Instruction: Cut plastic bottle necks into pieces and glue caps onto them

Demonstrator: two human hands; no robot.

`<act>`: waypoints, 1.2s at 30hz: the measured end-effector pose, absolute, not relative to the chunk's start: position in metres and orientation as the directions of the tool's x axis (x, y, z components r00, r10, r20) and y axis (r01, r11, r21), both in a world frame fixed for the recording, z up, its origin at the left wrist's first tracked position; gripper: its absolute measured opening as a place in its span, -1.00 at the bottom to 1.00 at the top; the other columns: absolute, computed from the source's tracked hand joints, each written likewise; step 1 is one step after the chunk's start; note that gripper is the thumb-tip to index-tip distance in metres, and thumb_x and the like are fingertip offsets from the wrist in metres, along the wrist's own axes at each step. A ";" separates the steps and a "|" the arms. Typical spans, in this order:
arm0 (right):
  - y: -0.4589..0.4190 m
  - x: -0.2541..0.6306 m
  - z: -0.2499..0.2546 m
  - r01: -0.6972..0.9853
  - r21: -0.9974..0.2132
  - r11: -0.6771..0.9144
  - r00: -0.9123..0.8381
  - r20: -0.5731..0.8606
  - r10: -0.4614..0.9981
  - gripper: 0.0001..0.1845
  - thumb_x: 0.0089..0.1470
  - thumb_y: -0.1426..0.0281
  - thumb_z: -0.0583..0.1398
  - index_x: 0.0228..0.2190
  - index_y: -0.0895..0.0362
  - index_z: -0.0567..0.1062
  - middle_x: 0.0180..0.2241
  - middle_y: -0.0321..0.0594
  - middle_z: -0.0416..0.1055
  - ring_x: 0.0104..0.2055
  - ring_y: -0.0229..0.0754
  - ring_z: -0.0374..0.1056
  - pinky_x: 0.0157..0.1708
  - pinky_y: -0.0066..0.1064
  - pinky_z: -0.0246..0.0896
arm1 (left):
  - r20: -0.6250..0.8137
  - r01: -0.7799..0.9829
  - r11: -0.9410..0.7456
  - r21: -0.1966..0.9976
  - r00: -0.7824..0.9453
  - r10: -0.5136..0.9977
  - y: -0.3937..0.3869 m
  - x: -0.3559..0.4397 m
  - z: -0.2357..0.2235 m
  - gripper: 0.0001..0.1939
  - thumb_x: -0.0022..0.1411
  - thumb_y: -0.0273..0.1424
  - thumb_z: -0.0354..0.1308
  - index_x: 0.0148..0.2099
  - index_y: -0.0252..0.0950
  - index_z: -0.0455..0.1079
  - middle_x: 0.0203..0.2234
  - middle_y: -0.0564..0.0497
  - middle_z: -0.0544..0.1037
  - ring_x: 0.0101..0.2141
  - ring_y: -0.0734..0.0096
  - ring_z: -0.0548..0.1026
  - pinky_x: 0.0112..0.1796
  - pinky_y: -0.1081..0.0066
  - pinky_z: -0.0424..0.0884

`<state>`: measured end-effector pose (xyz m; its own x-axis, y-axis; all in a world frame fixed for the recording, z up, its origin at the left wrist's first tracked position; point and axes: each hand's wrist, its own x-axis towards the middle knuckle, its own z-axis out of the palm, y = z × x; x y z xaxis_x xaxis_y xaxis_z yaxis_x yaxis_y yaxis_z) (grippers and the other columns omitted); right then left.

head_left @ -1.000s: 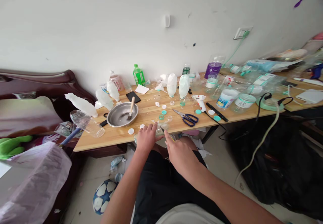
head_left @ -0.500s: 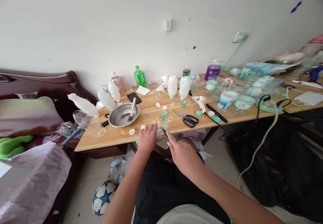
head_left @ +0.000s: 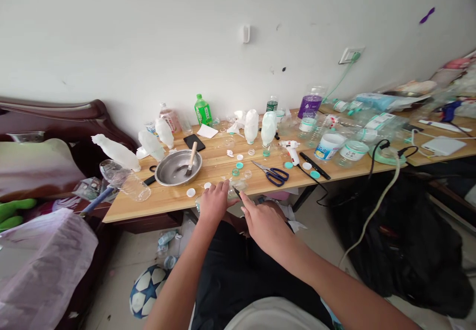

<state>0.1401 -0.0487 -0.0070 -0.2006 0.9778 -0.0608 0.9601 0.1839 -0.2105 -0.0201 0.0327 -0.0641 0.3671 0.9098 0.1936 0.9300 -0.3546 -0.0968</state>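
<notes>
At the front edge of the table (head_left: pixel 122 206), my left hand (head_left: pixel 212 203) is closed over a clear plastic bottle (head_left: pixel 235 185), pressing it down. Most of the bottle is hidden beneath my fingers. My right hand (head_left: pixel 262 221) grips a thin dark knife-like tool (head_left: pixel 237 191), index finger stretched along it. The tool's tip is at the clear plastic, just right of my left hand; whether it has pierced it I cannot tell. White caps (head_left: pixel 191 192) and green rings (head_left: pixel 235 172) lie close by, with blue-handled scissors (head_left: pixel 275 174) to the right.
A steel bowl (head_left: pixel 167 167) holds a brush (head_left: pixel 192 159). White-coated bottles (head_left: pixel 251 126) stand farther back. A glue gun (head_left: pixel 292 151), a black stick (head_left: pixel 315 165) and several clear bottles (head_left: pixel 351 152) are at right. Below are a ball (head_left: pixel 148 290) and a black bag (head_left: pixel 401 240).
The view has shifted slightly, so everything sits a little farther left. Both hands keep nearly the same places on the bottle and tool.
</notes>
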 end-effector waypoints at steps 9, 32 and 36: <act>-0.044 0.139 -0.001 0.959 -0.235 0.160 -0.194 -0.128 0.973 -0.46 0.34 0.33 -0.11 0.29 0.16 0.14 -0.30 0.05 0.59 -0.27 0.05 0.54 -0.34 -0.31 0.27 | 0.150 0.916 -0.362 -0.171 0.388 0.910 0.032 -0.012 -0.062 -0.32 0.21 -0.12 0.19 0.23 -0.45 0.21 -0.13 -0.26 0.49 -0.14 -0.04 0.45 -0.20 0.17 0.37; -0.042 0.130 -0.017 0.963 -0.205 0.174 -0.207 -0.153 0.966 -0.44 0.32 0.37 -0.13 0.30 0.22 0.09 -0.30 0.08 0.58 -0.27 0.05 0.54 -0.36 -0.32 0.30 | 0.132 0.902 -0.362 -0.236 0.398 0.908 0.032 -0.010 -0.065 -0.40 0.25 -0.20 0.16 0.20 -0.49 0.21 -0.16 -0.26 0.45 -0.16 -0.02 0.42 -0.20 0.16 0.34; -0.041 0.129 -0.021 0.965 -0.197 0.176 -0.207 -0.154 0.966 -0.44 0.33 0.37 -0.12 0.30 0.22 0.08 -0.32 0.07 0.57 -0.27 0.04 0.54 -0.37 -0.33 0.31 | 0.136 0.901 -0.365 -0.235 0.402 0.905 0.032 -0.010 -0.065 -0.40 0.23 -0.19 0.17 0.19 -0.49 0.22 -0.15 -0.26 0.45 -0.15 -0.01 0.42 -0.19 0.16 0.34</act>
<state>0.1295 -0.0411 -0.0214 -0.2075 0.9660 -0.1541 0.9645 0.1757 -0.1970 -0.0102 0.0318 -0.0650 0.4021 0.9054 0.1363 0.9010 -0.3648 -0.2348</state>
